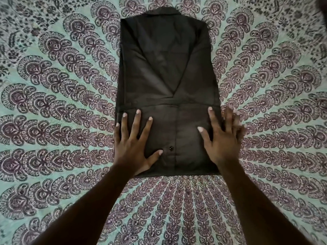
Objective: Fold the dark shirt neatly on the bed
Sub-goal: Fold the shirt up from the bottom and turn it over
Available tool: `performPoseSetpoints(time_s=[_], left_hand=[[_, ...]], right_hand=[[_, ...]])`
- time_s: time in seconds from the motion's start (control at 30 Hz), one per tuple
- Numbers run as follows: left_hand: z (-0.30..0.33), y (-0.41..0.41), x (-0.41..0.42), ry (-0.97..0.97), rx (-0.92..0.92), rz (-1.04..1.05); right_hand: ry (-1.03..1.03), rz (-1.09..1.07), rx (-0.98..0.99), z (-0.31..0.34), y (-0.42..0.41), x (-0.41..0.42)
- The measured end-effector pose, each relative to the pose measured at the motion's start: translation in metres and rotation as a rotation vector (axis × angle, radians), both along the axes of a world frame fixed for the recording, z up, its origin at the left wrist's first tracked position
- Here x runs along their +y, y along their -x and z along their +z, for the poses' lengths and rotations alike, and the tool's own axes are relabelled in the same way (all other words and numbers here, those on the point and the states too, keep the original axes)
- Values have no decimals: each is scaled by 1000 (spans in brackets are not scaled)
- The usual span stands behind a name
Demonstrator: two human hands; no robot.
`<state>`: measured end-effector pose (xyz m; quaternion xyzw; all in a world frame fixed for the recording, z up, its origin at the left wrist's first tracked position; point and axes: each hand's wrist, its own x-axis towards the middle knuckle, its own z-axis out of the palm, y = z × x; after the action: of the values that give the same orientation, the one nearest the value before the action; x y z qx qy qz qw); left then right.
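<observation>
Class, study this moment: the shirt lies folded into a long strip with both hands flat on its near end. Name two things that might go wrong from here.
1. The sleeves lie crossed loosely on the dark shirt; lifting the near end might let them slide out.
2. The right hand looks blurred at its fingers, as if moving; a quick sweep may drag the edge and skew the strip. The left hand pins only one corner.

Matt dark cloth shirt point(166, 71), glossy button point(171, 148), printed cotton-like bedspread point(53, 121)

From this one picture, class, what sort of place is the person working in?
Probably a bedroom. A patterned bedspread fills the view like a made bed, and the hands, left and right, press flat on a half-folded dark shirt laid on it.
</observation>
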<state>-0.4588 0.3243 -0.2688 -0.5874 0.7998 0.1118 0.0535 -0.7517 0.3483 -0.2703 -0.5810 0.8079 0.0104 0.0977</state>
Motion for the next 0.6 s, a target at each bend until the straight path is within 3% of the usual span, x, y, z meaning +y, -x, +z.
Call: performPoseSetpoints(time_s=[0.07, 0.2, 0.37, 0.5, 0.6], left_hand=[[-2, 0, 1, 6, -4, -5], [-6, -1, 3, 18, -12, -3], [-4, -2, 2, -1, -14, -19], [10, -2, 4, -38, 15, 7], [29, -17, 26, 31, 137, 0]], right_hand=[[33, 32, -16, 9, -14, 13], [21, 510, -39, 6, -37, 64], [-25, 375, 50, -2, 13, 82], [-15, 279, -40, 12, 25, 84], [51, 379, -189, 21, 20, 96]])
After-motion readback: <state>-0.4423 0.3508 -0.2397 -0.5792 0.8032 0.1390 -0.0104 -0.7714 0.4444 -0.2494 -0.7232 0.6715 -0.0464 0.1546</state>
